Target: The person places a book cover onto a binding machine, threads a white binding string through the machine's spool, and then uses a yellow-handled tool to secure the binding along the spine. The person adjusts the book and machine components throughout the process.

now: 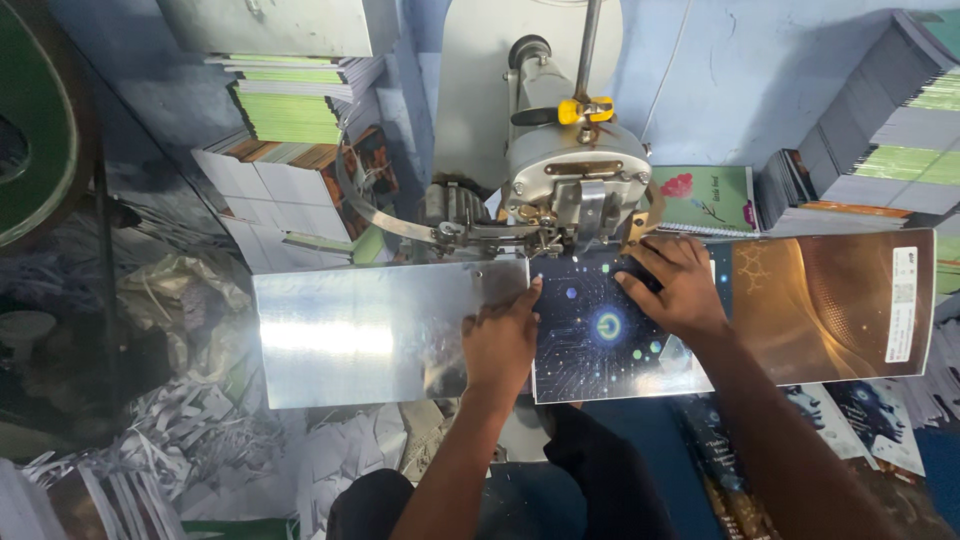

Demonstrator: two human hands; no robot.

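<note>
An opened booklet cover (800, 310), dark blue with a glowing circuit pattern on the left half and brown on the right, lies flat under the head of a grey stitching machine (570, 180). My left hand (500, 340) rests at the cover's left edge, where it meets a shiny metal plate (360, 335), fingers pressing down. My right hand (675, 285) presses flat on the blue half just below the machine head. Neither hand grips anything; both hold the cover down.
Stacks of printed booklets stand at the back left (290, 110) and at the right (880, 140). A green booklet with a flower (705, 200) lies behind the cover. Paper trimmings (200, 450) pile up at the lower left. More printed covers (860, 420) lie at the lower right.
</note>
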